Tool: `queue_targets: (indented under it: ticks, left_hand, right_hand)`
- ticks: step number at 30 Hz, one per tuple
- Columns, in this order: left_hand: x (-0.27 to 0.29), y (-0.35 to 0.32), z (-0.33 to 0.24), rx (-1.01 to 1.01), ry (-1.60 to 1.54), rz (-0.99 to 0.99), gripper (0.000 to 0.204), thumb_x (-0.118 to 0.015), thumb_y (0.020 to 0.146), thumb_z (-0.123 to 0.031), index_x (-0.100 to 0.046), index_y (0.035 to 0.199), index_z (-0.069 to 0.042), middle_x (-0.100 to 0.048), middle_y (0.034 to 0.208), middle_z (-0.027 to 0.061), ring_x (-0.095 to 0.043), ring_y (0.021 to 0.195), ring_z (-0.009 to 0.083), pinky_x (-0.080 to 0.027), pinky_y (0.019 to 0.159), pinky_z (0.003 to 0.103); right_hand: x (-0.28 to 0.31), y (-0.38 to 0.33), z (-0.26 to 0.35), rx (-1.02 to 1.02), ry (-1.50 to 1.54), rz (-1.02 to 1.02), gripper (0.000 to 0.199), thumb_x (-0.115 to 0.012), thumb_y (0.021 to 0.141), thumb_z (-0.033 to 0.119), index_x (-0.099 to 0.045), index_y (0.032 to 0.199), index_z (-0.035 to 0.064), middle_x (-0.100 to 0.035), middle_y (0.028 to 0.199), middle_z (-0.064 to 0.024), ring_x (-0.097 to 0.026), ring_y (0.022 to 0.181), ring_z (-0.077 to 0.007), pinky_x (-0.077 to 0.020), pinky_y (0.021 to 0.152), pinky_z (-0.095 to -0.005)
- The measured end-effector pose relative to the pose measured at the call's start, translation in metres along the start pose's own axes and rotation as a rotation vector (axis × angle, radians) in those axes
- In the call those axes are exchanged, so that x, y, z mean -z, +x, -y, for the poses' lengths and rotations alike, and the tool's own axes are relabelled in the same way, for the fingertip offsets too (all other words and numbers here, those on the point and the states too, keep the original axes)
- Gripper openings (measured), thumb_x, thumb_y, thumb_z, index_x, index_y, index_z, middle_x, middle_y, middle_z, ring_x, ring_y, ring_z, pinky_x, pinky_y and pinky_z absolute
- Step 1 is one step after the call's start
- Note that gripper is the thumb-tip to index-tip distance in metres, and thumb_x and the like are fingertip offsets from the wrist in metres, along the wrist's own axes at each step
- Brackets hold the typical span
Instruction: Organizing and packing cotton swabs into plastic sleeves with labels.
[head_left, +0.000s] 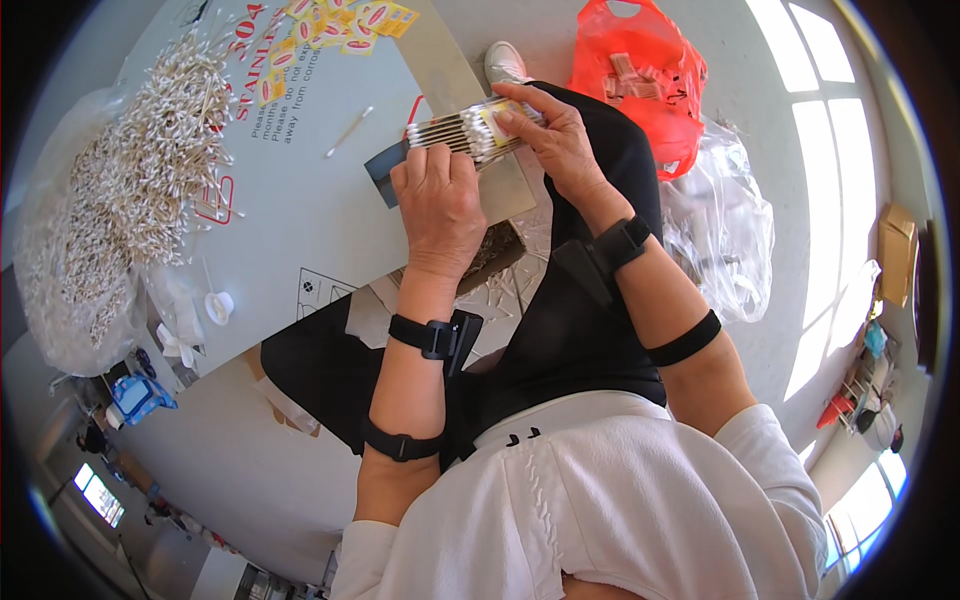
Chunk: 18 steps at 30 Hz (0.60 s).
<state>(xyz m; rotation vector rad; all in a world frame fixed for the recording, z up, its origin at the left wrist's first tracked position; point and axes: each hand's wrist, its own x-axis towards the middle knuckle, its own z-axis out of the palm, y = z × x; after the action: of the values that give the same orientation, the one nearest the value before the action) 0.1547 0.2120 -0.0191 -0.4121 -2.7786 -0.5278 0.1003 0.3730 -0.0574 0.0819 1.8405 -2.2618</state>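
Note:
Above the table's near right corner, both my hands are at a row of cotton swabs (440, 132) with white tips and brown sticks. My left hand (437, 205) is closed, its curled fingers against the near side of the swabs; its fingertips are hidden. Thumb and fingers of my right hand (560, 140) grip a clear packet with a yellow label (497, 122), and white swab tips show at its left end. Whether the row of swabs lies partly inside the packet, I cannot tell. Under the swabs is a dark, flat-edged piece (385, 172).
A large heap of loose swabs (150, 150) spills from a clear bag on the left of the printed table (310, 200). Yellow labels (340, 25) lie at the far edge. One loose swab (348, 132) lies mid-table. A red plastic bag (680, 60) stands on the floor, right.

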Motion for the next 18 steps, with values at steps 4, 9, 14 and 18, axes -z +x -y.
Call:
queue_targets:
  ticks: [4,9,14,18]
  left_hand:
    - [0.009,-0.007,0.002,0.042,-0.02,0.045,0.015,-0.069,0.074,-0.006,-0.054,0.079,-0.008,-0.052,0.084,0.0062,-0.05,0.086,0.0278,-0.037,0.077,0.041]
    - [0.013,-0.01,0.003,0.097,-0.02,0.028,0.015,-0.068,0.074,-0.005,-0.054,0.079,-0.009,-0.052,0.084,0.0058,-0.049,0.086,0.0278,-0.037,0.077,0.041]
    - [0.007,-0.005,0.006,0.068,-0.012,0.033,0.014,-0.068,0.075,-0.005,-0.055,0.079,-0.009,-0.052,0.084,0.0057,-0.049,0.085,0.0278,-0.037,0.076,0.04]
    - [0.003,0.004,0.004,-0.001,0.008,0.014,0.013,-0.067,0.077,-0.008,-0.055,0.079,-0.008,-0.052,0.083,0.006,-0.05,0.085,0.0278,-0.037,0.076,0.04]
  right_hand:
    - [-0.001,-0.002,0.003,-0.021,0.014,0.007,0.034,-0.068,0.091,0.01,-0.064,0.124,0.004,-0.067,0.104,-0.0029,-0.06,0.095,-0.0086,-0.0495,0.087,-0.0236]
    - [0.0,-0.001,0.003,-0.022,0.017,0.0,0.033,-0.068,0.091,0.011,-0.065,0.123,0.0041,-0.067,0.103,-0.0024,-0.061,0.093,-0.0084,-0.0503,0.085,-0.0237]
    - [-0.003,-0.002,0.006,-0.01,-0.015,0.004,0.033,-0.068,0.091,0.011,-0.065,0.123,0.0041,-0.067,0.103,-0.0024,-0.06,0.092,-0.008,-0.0506,0.084,-0.0234]
    - [-0.002,-0.001,0.005,-0.014,0.019,0.002,0.033,-0.068,0.091,0.011,-0.065,0.123,0.0042,-0.067,0.103,-0.0024,-0.06,0.092,-0.0082,-0.0504,0.084,-0.0236]
